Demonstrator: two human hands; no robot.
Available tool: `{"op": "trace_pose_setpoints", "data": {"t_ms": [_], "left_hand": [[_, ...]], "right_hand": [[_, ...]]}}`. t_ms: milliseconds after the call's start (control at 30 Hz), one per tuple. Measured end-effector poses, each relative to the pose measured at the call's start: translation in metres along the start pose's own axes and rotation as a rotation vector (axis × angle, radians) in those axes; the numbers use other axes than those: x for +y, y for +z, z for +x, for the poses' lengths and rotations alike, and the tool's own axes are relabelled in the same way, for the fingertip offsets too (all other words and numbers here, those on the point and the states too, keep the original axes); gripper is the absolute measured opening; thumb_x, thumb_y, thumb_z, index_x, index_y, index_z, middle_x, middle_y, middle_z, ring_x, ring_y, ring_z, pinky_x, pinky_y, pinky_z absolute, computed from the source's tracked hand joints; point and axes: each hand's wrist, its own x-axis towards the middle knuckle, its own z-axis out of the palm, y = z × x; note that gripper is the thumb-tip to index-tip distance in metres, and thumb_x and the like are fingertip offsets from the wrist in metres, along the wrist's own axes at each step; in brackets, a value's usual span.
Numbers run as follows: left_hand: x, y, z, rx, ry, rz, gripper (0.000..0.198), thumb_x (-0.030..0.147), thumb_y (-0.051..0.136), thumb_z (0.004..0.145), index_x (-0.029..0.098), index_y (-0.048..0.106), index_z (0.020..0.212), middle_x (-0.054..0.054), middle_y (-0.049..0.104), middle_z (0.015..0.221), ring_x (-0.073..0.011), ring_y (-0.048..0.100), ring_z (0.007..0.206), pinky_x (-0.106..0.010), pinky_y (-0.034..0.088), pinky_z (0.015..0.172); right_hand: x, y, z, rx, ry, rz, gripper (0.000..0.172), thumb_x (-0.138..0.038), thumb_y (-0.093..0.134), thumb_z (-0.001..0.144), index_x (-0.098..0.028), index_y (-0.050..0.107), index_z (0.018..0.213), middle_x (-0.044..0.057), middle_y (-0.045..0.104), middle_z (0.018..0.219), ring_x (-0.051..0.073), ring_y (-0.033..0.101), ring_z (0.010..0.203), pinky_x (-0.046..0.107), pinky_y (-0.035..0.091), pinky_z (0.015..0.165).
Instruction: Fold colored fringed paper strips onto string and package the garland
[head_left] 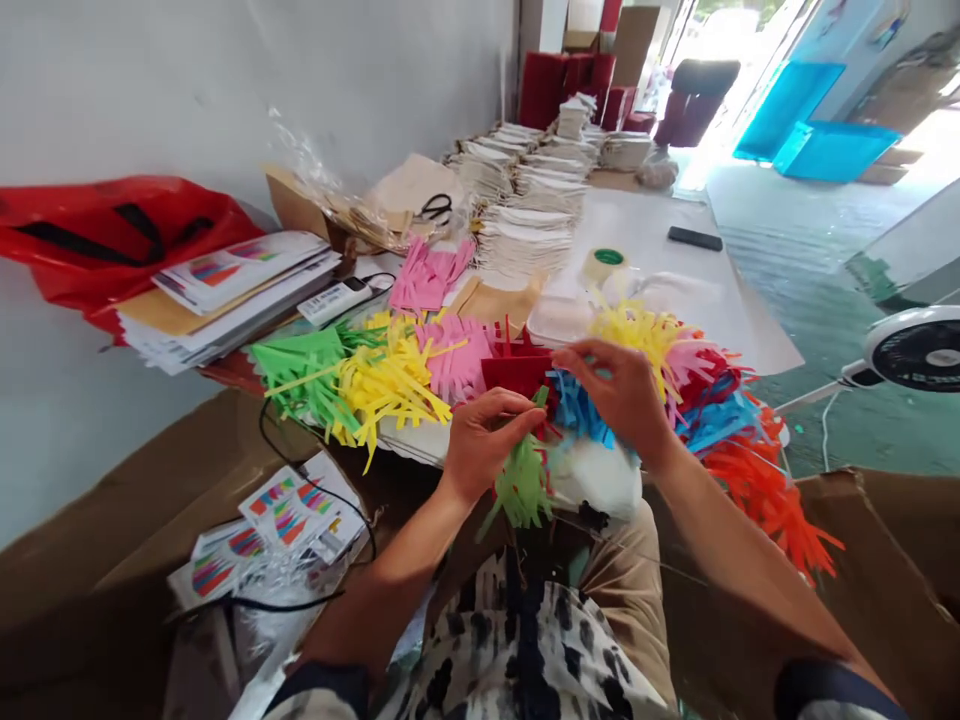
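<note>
My left hand (487,440) pinches a green paper tassel (523,485) at its top, and the cut strips hang down over the table's front edge. My right hand (619,390) is to the right and slightly higher, its thumb and forefinger closed together by the red fringed paper (517,370). What those fingertips hold, if anything, is too small to make out. Blue fringed paper (581,408) lies just below and left of the right hand. Around both hands are fringed bundles in yellow (394,370), pink (454,355) and bright green (304,365).
Orange fringe (761,490) hangs off the right edge. Farther back are stacked pale paper bundles (529,215), a tape roll (604,262), black scissors (435,208) and a dark phone (695,238). A fan (919,350) stands at right; printed sheets (292,505) lie below left.
</note>
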Motion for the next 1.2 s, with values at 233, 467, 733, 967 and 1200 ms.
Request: {"op": "trace_pose_setpoints", "data": {"t_ms": [233, 467, 733, 967, 1200], "left_hand": [[-0.006, -0.023, 0.006, 0.001, -0.168, 0.038, 0.03, 0.04, 0.091, 0.078, 0.02, 0.075, 0.092, 0.0, 0.073, 0.084, -0.0122, 0.066, 0.075, -0.022, 0.052, 0.07], [-0.016, -0.029, 0.004, -0.008, -0.336, -0.068, 0.033, 0.044, 0.093, 0.075, 0.019, 0.081, 0.093, -0.003, 0.079, 0.088, -0.0149, 0.069, 0.076, -0.026, 0.053, 0.073], [-0.008, -0.031, -0.005, 0.036, -0.306, -0.136, 0.027, 0.041, 0.087, 0.081, 0.018, 0.075, 0.089, -0.001, 0.074, 0.08, -0.0135, 0.066, 0.076, -0.025, 0.049, 0.075], [0.0, -0.031, -0.019, 0.073, -0.279, -0.118, 0.026, 0.042, 0.084, 0.083, 0.019, 0.075, 0.088, 0.001, 0.069, 0.079, -0.0116, 0.057, 0.07, -0.024, 0.045, 0.068], [0.008, -0.022, -0.03, 0.125, -0.179, -0.113, 0.022, 0.041, 0.085, 0.085, 0.02, 0.077, 0.09, 0.0, 0.072, 0.086, -0.0127, 0.06, 0.077, -0.025, 0.048, 0.075]], "right_hand": [[0.071, 0.042, 0.125, -0.333, 0.235, -0.861, 0.037, -0.027, 0.06, 0.096, -0.018, 0.079, 0.126, 0.019, 0.076, 0.129, 0.034, 0.07, 0.121, 0.043, 0.053, 0.1], [0.1, 0.062, 0.152, -0.473, 0.334, -0.957, 0.037, -0.024, 0.068, 0.087, -0.015, 0.081, 0.121, 0.02, 0.077, 0.124, 0.032, 0.07, 0.116, 0.037, 0.053, 0.094], [0.1, 0.059, 0.147, -0.422, 0.319, -0.983, 0.043, -0.022, 0.063, 0.088, -0.005, 0.078, 0.125, 0.03, 0.074, 0.125, 0.038, 0.071, 0.117, 0.042, 0.053, 0.093], [0.057, 0.033, 0.129, -0.195, 0.22, -0.935, 0.029, -0.024, 0.06, 0.088, -0.015, 0.079, 0.107, 0.021, 0.079, 0.111, 0.037, 0.072, 0.107, 0.046, 0.053, 0.091], [-0.014, 0.014, 0.017, -0.114, -0.109, 0.079, 0.011, -0.025, 0.075, 0.083, -0.023, 0.07, 0.093, 0.001, 0.075, 0.082, 0.017, 0.066, 0.071, 0.032, 0.053, 0.066]]}}
